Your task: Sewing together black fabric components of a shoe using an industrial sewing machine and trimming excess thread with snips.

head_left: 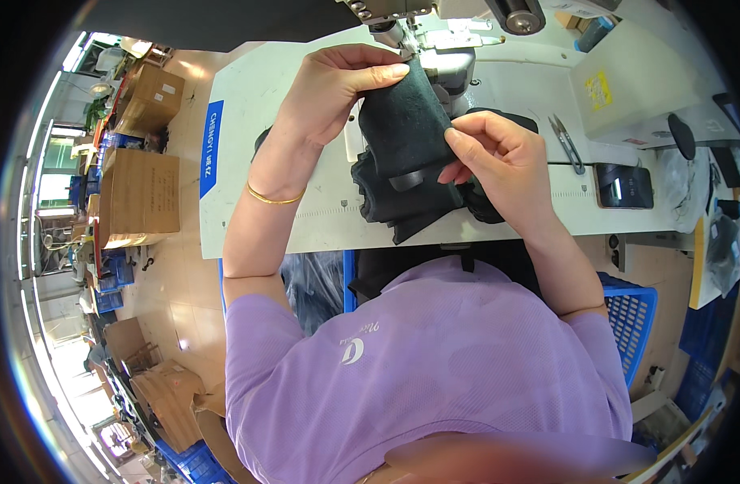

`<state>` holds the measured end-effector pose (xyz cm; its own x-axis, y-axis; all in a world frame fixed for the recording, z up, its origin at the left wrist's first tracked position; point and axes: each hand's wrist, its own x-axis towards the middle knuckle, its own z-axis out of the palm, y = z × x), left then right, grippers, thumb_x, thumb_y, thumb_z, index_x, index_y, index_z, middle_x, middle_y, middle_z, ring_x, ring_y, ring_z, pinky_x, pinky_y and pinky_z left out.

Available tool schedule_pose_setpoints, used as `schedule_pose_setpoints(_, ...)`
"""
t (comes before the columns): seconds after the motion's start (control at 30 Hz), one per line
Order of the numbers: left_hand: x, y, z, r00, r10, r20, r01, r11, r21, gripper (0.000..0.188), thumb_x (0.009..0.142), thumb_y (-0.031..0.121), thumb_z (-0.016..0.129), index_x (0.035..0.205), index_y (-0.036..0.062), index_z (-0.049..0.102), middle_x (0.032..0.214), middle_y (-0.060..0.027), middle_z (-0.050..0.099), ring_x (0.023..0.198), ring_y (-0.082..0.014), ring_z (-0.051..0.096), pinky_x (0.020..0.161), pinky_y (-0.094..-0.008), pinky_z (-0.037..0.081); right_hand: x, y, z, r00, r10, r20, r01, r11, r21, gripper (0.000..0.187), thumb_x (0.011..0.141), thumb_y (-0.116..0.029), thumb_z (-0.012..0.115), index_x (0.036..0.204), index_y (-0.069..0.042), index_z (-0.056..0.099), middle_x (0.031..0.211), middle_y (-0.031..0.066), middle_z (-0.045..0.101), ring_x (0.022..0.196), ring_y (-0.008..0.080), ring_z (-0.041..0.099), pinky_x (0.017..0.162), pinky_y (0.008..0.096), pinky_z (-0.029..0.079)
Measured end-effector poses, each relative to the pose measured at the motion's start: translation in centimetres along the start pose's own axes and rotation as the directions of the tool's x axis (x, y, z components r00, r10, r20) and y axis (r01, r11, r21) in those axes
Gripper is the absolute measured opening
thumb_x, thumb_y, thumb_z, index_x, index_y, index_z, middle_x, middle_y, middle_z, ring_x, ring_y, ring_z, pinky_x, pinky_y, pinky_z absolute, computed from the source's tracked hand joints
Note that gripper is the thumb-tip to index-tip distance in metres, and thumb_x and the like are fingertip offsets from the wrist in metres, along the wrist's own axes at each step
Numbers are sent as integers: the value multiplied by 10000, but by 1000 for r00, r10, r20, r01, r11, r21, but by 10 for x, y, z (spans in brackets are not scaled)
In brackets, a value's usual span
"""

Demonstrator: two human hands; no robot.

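A dark green-black piece of fabric (pixel 404 113) stretches between my two hands, its upper end right under the needle area of a sewing machine (pixel 459 68). My left hand (pixel 338 85) pinches the top left corner between thumb and fingers, close to the presser foot. On the right edge, lower down, my right hand (pixel 499 153) grips the fabric with thumb and forefinger. Beneath lies a folded pile of the same dark cloth (pixel 386 206) at the table's front edge. Its lower layers are partly hidden.
On the white table (pixel 305 226), thread snips (pixel 567 145) and a black phone (pixel 624 185) lie at the right. A pale machine housing (pixel 628 85) stands behind them. Blue baskets (pixel 628 323) flank me below the table, and cardboard boxes (pixel 144 194) stand on the floor at left.
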<state>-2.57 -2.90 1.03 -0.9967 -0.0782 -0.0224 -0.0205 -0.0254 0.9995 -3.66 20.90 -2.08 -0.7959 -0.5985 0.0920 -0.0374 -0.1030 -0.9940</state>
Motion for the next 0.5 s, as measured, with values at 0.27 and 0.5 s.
schedule_pose_setpoints(0.27,8,6,3,999,-20,-31,17,997,-77,201,806,-6,759,994,-53,708,923,-116,717,820,-149,681,738,-239,539,7,0,1,999,-32,-30,33,998,45,151,943,-124,615,944,20,659,729,44,679,656,104,680,587,216,515)
schedule_pose_setpoints(0.5,19,4,1,1000,4,-24,-8,990,-141,118,798,-31,754,906,-36,707,877,-111,712,804,-152,676,744,-244,539,13,3,2,998,-52,-47,53,998,32,153,945,-126,615,940,21,657,717,45,672,649,105,677,582,217,514)
